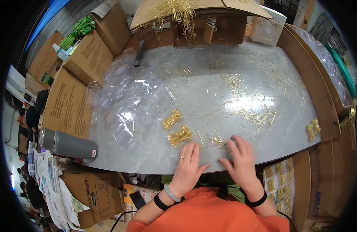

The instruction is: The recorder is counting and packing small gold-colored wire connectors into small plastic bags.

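My left hand (pixel 188 164) lies on the grey tabletop with fingers stretched out and thumb apart, holding nothing I can see. Just beyond its fingertips is a bundle of gold wire hooks (pixel 180 136), and a second bundle of hooks (pixel 172 119) sits a little farther off. My right hand (pixel 240 158), slightly blurred, has its fingers spread, and its fingertips reach the edge of a small group of loose gold hooks (pixel 217 140). Some of those hooks are hidden by the fingers. More loose hooks (pixel 259 118) are scattered beyond my right hand.
Clear plastic boxes (pixel 128 92) cover the table's left side. A grey flask (pixel 68 144) lies at the left edge. Cardboard boxes (pixel 68 102) wall the left; a cardboard shelf (pixel 228 31) stands behind. Two hook bundles (pixel 313 130) rest far right, above a box of bagged hooks (pixel 279 181).
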`<state>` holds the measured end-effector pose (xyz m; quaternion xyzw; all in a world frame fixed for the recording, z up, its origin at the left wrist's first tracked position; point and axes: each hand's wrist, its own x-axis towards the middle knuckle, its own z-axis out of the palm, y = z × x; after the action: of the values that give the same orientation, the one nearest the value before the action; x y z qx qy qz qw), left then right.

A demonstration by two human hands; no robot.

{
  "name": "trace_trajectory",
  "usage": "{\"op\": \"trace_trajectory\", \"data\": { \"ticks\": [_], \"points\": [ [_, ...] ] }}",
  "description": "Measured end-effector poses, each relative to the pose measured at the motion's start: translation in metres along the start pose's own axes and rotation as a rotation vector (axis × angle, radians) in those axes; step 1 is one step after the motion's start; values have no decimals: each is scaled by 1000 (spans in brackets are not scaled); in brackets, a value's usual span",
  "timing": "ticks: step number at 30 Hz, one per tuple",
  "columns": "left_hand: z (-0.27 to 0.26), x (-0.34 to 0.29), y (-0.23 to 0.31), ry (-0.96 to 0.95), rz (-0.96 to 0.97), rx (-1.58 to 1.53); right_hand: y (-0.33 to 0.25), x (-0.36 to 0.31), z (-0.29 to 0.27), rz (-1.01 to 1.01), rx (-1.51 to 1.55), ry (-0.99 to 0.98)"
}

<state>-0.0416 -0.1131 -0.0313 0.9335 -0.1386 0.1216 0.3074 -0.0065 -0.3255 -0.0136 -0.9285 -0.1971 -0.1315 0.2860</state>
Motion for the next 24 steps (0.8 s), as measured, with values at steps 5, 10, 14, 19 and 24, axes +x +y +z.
{"op": "trace_trajectory", "data": {
  "ticks": [5,10,14,19,24],
  "points": [
    [5,19,0,-66,6,121,-2,6,18,-246,27,-134],
    [2,22,0,-138,67,161,14,12,24,-336,269,-178],
    [2,21,0,-116,92,73,8,-1,13,-24,111,-15],
    [2,24,-3,-137,183,14,5,2,-3,-169,-3,-137],
    [-3,18,-12,-197,63,-307,6,27,-2,-239,12,-243]
  ]
}}
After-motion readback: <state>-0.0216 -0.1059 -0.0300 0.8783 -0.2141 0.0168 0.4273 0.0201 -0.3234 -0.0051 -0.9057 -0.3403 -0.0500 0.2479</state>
